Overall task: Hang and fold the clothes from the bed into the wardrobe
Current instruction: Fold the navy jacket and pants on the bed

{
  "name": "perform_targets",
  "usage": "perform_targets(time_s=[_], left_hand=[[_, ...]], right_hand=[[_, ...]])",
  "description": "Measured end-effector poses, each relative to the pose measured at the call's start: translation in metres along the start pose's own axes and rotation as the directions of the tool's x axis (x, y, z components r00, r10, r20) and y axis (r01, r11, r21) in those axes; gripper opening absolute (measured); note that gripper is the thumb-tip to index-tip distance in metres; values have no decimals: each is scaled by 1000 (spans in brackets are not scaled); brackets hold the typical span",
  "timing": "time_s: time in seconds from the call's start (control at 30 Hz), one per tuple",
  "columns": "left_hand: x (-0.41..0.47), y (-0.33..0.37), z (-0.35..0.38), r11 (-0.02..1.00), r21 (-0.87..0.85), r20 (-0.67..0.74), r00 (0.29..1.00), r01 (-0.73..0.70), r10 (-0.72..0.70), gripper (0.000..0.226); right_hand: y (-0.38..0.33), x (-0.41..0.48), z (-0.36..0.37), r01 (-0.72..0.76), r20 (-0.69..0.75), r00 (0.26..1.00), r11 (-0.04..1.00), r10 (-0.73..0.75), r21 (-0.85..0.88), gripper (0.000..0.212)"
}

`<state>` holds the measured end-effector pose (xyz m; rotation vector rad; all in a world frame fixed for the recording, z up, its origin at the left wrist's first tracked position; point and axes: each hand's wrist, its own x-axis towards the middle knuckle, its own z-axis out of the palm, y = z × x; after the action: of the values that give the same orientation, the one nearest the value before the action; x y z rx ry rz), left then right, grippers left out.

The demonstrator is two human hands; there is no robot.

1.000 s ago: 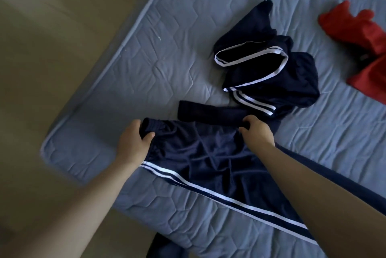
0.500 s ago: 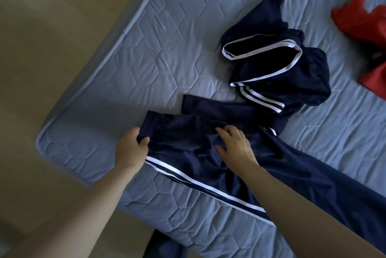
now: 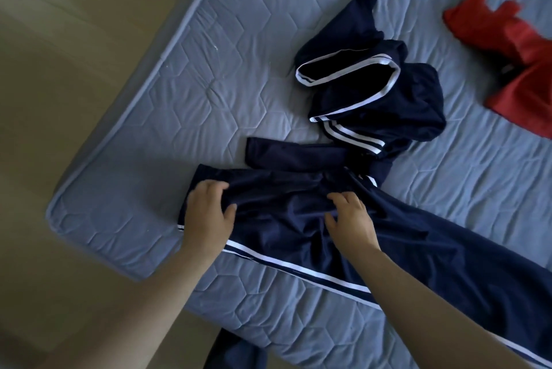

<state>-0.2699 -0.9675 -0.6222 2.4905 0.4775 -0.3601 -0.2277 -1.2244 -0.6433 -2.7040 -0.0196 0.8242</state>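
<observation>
Navy track pants point(image 3: 418, 243) with white side stripes lie spread across the near part of the blue quilted mattress point(image 3: 179, 100), waistband to the left. My left hand point(image 3: 209, 216) rests on the waistband's left end, fingers loosely bent on the cloth. My right hand point(image 3: 349, 222) presses on the middle of the pants with its fingers spread. Just beyond lies a crumpled navy jacket point(image 3: 373, 100) with white trim, one sleeve reaching toward the pants.
A red garment point(image 3: 519, 49) is bunched at the mattress's far right. Pale wooden floor point(image 3: 59, 70) runs along the left, past the mattress corner. A dark piece of cloth point(image 3: 236, 350) hangs off the near edge. No wardrobe is in view.
My left hand let go of the waistband edge and slid onto the cloth. My right hand moved from the far waistband edge down to the middle of the pants and flattened.
</observation>
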Motion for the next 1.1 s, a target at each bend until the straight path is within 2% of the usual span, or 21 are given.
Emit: perform_targets(time_s=[0.2,0.4,0.7,0.9,1.1], left_hand=[[-27,66,27,989,-133,135,987,-69,87,31],[-73,146,83,976,-143,285,937,-164,200,22],[-159,264,191,945,-121,451,832,-303,324,15],[-223,323,270,916,-61,519,772,-396,368,14],[-244,336,326,903,110,506,805,-415,308,23]], right_hand=[[57,-48,-19,-147,-17,989,986,149,78,43],[154,-113,-32,-332,-8,941,926,339,181,41],[317,-223,-36,-489,-12,854,809,521,327,37],[417,-277,-32,-516,7,834,774,552,366,34],[475,-287,-12,-445,3,880,822,475,354,31]])
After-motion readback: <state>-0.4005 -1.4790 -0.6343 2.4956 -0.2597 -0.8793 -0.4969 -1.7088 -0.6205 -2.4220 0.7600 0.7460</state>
